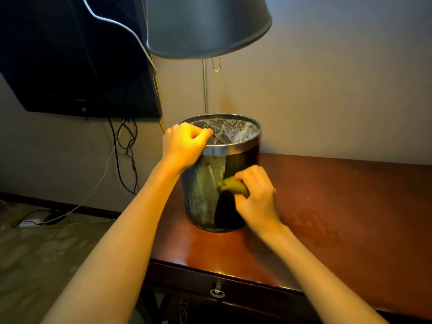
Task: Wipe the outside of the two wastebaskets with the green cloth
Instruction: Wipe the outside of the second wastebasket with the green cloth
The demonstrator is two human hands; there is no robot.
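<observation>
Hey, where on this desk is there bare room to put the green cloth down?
Widest bare patch: the desk right of the wastebasket and right hand, back to the wall. A smaller one lies before the wastebasket, between the forearms, up to the front edge. Crowded: the left rear corner, with wastebasket, lamp pole and left hand on the rim.

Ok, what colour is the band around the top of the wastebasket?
Silver, shiny metal: the rim band on the dark wastebasket, clearest in the head view.
</observation>
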